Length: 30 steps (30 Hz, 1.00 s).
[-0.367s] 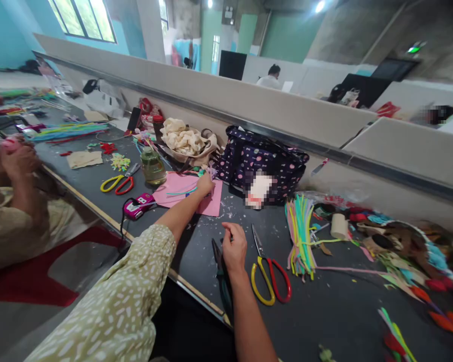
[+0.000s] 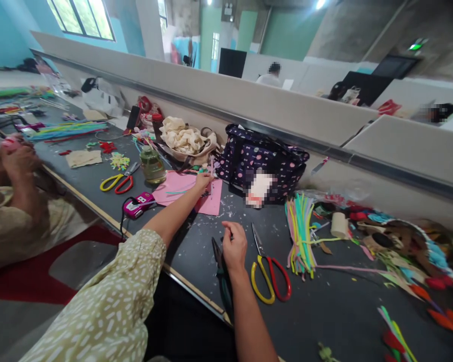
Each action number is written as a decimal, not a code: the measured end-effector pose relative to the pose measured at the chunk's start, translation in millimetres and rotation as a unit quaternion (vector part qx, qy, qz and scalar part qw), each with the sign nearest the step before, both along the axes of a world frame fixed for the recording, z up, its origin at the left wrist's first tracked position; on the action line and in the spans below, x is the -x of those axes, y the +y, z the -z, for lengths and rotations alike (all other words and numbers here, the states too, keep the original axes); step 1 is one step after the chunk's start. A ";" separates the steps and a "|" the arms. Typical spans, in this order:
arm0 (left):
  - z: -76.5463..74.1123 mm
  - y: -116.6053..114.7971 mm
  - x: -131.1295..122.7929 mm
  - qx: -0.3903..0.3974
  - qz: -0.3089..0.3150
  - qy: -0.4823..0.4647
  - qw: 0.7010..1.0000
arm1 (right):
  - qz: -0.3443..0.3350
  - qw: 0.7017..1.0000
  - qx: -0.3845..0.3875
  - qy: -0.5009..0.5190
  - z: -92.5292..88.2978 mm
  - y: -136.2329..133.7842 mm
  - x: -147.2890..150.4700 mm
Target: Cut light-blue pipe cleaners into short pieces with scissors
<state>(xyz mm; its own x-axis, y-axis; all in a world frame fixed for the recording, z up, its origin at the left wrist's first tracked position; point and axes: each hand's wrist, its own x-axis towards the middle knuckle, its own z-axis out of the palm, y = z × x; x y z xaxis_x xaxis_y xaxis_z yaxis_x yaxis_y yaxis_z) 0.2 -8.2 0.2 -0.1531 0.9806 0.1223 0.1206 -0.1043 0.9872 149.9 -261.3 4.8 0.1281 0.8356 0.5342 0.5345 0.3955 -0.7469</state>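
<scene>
My left hand [image 2: 203, 183] reaches over a pink sheet [image 2: 181, 184]. Its fingers are closed on a lilac pipe-cleaner piece [image 2: 212, 168] that stands up from the fingertips; its lower end is partly hidden. A teal pipe cleaner [image 2: 177, 192] lies on the sheet just left of this hand. My right hand [image 2: 234, 244] rests on the dark table, fingers curled in, with nothing visible in them. Dark-handled pliers [image 2: 222, 276] lie against its left side. To its right are scissors [image 2: 265, 269] with one yellow and one red handle.
A dark patterned bag [image 2: 264, 156] stands behind my hands. A jar of liquid [image 2: 152, 166], a purple device [image 2: 139, 205] and a second pair of scissors [image 2: 121, 181] lie left. Bundled pipe cleaners [image 2: 301, 234] sit right. A co-worker's hands [image 2: 19, 156] are at far left.
My left hand has drawn slightly back and left, and the lilac piece now shows more clearly upright. The right hand has stayed in place.
</scene>
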 end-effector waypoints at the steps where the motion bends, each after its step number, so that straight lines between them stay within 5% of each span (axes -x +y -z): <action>1: -2.4 -1.2 0.7 0.005 0.004 -0.014 1.000 | 0.000 1.000 0.002 0.000 0.5 0.0 -0.1; 11: -31.3 -10.3 5.9 -0.015 0.034 -0.094 0.995 | 0.005 1.000 -0.002 -0.006 4.7 0.9 -2.3; 19: -49.6 -6.2 33.0 -0.040 0.025 -0.082 0.996 | 0.003 1.000 -0.003 -0.004 5.3 0.8 -3.2; 30: -47.9 -3.2 57.7 -0.045 0.002 -0.030 0.999 | 0.005 1.000 -0.008 -0.015 5.6 0.0 -3.3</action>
<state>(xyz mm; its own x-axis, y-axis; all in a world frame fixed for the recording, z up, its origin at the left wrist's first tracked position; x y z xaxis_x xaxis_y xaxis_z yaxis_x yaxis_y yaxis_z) -57.5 -11.4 48.1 -0.1587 0.9666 0.2014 0.0611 -0.1939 0.9791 153.2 -261.2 -0.8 0.1202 0.8261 0.5505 0.5597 0.4016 -0.7249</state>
